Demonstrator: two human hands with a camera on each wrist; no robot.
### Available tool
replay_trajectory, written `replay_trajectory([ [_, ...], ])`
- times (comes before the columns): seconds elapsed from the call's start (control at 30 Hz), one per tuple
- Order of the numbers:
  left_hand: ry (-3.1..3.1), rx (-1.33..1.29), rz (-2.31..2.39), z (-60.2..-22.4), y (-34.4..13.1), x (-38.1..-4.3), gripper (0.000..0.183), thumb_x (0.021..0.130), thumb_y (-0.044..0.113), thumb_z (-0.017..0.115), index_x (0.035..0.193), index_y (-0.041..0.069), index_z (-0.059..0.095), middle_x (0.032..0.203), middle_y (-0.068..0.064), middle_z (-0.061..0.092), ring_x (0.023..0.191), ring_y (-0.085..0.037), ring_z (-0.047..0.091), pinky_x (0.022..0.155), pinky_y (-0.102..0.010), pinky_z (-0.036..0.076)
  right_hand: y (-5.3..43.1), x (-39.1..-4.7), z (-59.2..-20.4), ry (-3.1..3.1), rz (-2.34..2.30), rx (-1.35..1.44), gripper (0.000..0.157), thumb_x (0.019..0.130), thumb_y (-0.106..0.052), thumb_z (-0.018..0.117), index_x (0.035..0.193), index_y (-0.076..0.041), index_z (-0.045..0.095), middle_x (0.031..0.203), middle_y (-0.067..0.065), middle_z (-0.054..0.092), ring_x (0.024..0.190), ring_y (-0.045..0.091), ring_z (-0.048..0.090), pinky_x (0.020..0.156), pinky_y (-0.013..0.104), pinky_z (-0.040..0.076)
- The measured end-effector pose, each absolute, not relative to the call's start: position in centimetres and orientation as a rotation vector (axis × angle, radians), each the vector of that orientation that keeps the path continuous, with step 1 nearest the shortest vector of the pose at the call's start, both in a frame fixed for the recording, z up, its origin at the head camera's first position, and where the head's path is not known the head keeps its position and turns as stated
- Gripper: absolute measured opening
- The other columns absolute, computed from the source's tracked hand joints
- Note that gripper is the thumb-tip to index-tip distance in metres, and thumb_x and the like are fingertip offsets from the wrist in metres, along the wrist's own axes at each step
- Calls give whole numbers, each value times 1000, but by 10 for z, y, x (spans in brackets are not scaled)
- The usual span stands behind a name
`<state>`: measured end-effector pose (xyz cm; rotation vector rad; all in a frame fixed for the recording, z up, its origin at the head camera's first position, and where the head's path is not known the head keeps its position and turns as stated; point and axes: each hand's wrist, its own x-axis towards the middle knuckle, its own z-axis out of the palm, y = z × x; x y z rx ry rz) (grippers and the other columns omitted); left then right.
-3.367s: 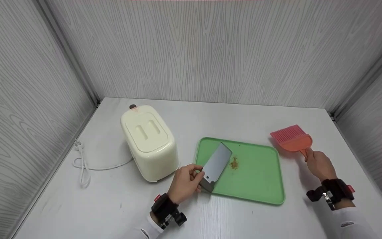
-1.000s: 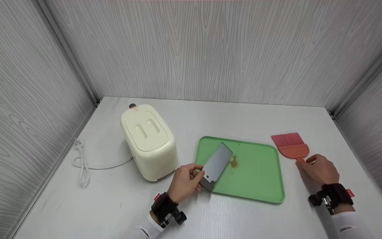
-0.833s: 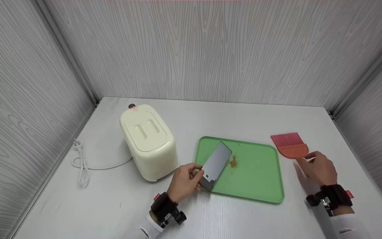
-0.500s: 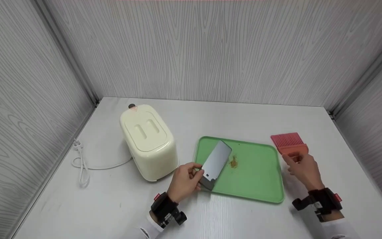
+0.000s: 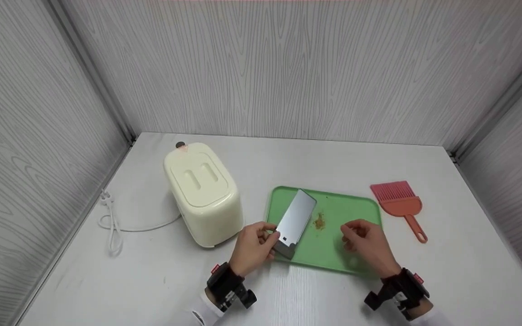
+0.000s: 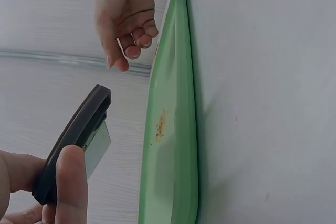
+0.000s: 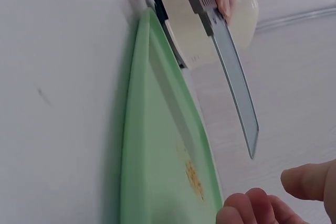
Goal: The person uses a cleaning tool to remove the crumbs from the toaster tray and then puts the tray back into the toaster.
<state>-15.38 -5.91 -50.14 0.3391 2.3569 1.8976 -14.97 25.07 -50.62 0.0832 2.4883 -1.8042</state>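
Note:
My left hand (image 5: 251, 250) pinches the dark grey handle of a flat metal crumb tray (image 5: 297, 216), with the thumb on one side. The metal plate is raised above the left part of a green tray (image 5: 349, 206), tilted, its far end pointing away from me. Brown crumbs (image 5: 319, 222) lie on the green tray beside it. Over the right part of the green tray hovers my right hand (image 5: 369, 244), fingers loosely curled and holding nothing. In the right wrist view, a gap separates its fingers (image 7: 260, 205) from the crumb tray (image 7: 236, 77).
A small brush (image 5: 400, 206) with pink bristles and an orange handle lies right of the green tray. On the left stands a cream toaster (image 5: 204, 190) with a lid on top; its white cord (image 5: 115, 226) trails to the left. Wood-grain walls (image 5: 279, 68) enclose the table.
My right hand laid the brush on the table, let go of its handle and moved left over the green tray. The crumb tray in my left hand has turned slightly.

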Motion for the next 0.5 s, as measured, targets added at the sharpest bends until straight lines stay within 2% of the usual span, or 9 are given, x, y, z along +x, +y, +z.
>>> replay_trajectory([
  [0.2, 2336, 336, 1922, -503, -58, -154, 24, 98, 8, 71, 117, -7, 69, 74, -8, 67, 56, -16, 64, 53, -31, 61, 224, -146, -513, 2382, -1873, 47, 30, 102, -17, 68, 115, 10, 67, 89, 17, 73, 77, 23, 71, 70, 30, 63],
  [0.5, 2307, 348, 1981, -506, -55, -153, 27, 98, 8, 70, 118, -10, 67, 74, -11, 66, 60, -32, 70, 58, -43, 64, 196, -143, -519, 2194, -1908, -82, 36, 102, -16, 67, 118, 15, 64, 92, 18, 75, 80, 21, 74, 72, 31, 65],
])
